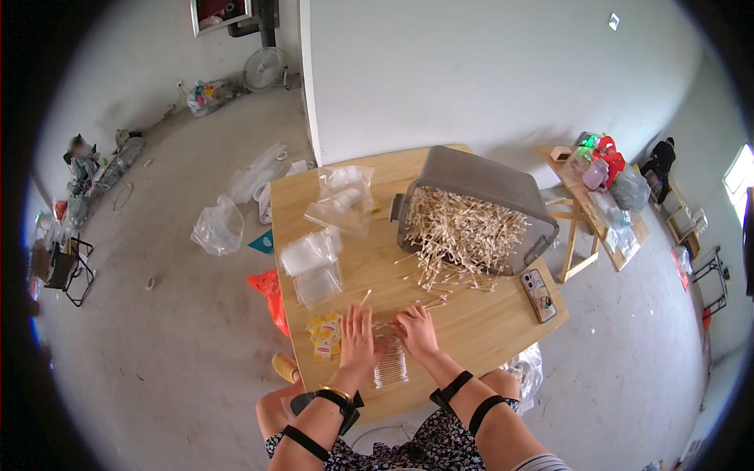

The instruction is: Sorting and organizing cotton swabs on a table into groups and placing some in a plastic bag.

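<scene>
Clear bag of cotton swabs [390,361] lies flat near the front edge of the wooden table [487,330], between both hands. Left hand [357,337] rests palm down on its left edge, fingers straight and spread, gripping nothing. Right hand [416,331] sits at the bag's top right corner, fingers curled down onto the swabs there; can't tell if it pinches any. Loose swabs [436,286] scattered just beyond the hands, trailing out of a grey bin [479,196] tipped on its side, full of more swabs. Small yellow packets [325,334] just left of the left hand. Stack of empty clear bags [314,267] further back left, more clear bags [344,196] behind that. Phone [539,294] near the table's right edge, well apart from the hands. Second wooden table [601,212] to the right with bags and bottles. Plastic bags [220,226] on the concrete floor to the left.
</scene>
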Available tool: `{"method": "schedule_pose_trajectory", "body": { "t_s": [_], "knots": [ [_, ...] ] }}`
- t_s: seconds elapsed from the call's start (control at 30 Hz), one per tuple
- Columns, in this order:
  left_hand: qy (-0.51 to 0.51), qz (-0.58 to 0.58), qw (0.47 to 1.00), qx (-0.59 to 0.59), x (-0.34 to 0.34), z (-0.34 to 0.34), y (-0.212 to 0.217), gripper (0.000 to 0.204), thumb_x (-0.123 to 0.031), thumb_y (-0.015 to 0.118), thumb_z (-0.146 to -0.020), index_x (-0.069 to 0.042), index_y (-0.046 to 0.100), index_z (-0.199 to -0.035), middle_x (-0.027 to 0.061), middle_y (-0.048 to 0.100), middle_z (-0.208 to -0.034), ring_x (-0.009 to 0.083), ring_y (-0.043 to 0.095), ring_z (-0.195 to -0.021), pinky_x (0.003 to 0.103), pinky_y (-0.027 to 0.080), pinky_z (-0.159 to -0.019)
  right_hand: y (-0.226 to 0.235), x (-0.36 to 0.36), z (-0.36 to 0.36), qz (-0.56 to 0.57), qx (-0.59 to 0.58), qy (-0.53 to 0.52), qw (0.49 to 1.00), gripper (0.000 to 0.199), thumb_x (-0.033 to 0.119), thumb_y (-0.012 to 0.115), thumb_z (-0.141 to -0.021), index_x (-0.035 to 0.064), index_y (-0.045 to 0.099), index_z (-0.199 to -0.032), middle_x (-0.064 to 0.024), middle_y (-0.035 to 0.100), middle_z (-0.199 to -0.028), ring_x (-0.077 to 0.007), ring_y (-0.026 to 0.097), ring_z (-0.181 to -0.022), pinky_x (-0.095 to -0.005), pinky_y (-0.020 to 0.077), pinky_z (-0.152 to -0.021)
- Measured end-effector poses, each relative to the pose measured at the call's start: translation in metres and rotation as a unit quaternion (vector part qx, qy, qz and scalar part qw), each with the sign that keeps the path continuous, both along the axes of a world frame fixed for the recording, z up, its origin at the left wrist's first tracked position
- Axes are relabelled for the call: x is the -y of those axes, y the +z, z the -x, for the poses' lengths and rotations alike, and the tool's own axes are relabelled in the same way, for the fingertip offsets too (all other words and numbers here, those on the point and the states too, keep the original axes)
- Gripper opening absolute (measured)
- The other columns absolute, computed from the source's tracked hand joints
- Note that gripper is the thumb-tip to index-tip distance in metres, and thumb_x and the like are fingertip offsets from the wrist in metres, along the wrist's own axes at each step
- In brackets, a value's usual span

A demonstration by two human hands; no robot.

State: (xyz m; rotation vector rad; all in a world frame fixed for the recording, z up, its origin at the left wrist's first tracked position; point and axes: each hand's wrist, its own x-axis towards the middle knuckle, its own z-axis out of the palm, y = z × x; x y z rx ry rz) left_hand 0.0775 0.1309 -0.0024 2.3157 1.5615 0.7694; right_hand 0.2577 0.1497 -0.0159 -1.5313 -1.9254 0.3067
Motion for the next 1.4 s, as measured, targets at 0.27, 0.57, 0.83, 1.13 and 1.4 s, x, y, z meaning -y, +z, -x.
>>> {"method": "schedule_pose_trajectory", "body": {
  "t_s": [0.27,0.57,0.83,1.13,1.4],
  "knots": [
    [-0.12,0.097,0.986,-0.059,-0.034,0.0,-0.007,0.056,-0.029,0.063,-0.093,-0.003,0.047,-0.14,0.0162,0.054,-0.138,0.0325,0.045,-0.136,0.054,0.023,-0.121,0.01,-0.004,-0.025,-0.004,0.026,-0.064,0.998,0.027,0.007,0.071,-0.079,0.0144,0.069,-0.106,-0.0068,0.061,-0.112,-0.0343,0.052,-0.109,-0.0459,0.043,-0.094],
    [-0.083,0.049,0.995,0.009,0.032,0.004,0.015,0.069,-0.032,0.065,-0.093,-0.002,0.036,-0.148,0.0205,0.04,-0.15,0.0381,0.031,-0.146,0.054,0.019,-0.122,0.016,-0.014,-0.075,0.075,0.053,-0.104,0.99,0.035,0.009,0.073,-0.078,0.0156,0.066,-0.112,-0.0056,0.058,-0.12,-0.0319,0.05,-0.116,-0.0461,0.0414,-0.097],
    [-0.064,0.068,0.995,-0.034,0.035,-0.015,-0.017,0.083,-0.044,0.057,-0.096,0.006,0.024,-0.153,0.026,0.018,-0.162,0.0415,0.016,-0.151,0.054,0.014,-0.123,0.012,-0.02,-0.013,0.045,-0.015,-0.011,0.999,0.009,0.008,0.068,-0.082,0.0104,0.069,-0.091,-0.0087,0.063,-0.097,-0.0346,0.055,-0.1,-0.0436,0.0452,-0.091],
    [-0.054,0.051,0.982,-0.171,0.014,-0.022,-0.008,0.084,-0.055,0.045,-0.099,0.003,0.023,-0.155,0.0191,0.018,-0.165,0.0349,0.012,-0.154,0.053,0.009,-0.124,0.015,-0.006,-0.021,0.047,-0.047,-0.021,0.998,0.019,0.007,0.063,-0.086,0.01,0.07,-0.104,-0.0107,0.062,-0.107,-0.0349,0.055,-0.107,-0.0441,0.0452,-0.095],
    [-0.071,0.062,0.966,-0.241,0.001,-0.019,-0.009,0.087,-0.062,0.038,-0.099,0.0,0.02,-0.158,0.0147,0.018,-0.166,0.0274,0.01,-0.155,0.052,0.003,-0.124,0.008,0.018,-0.021,0.002,-0.058,-0.095,0.994,0.021,0.006,0.061,-0.087,0.0109,0.069,-0.106,-0.012,0.062,-0.107,-0.0348,0.054,-0.105,-0.0432,0.0451,-0.094]
  ]
}}
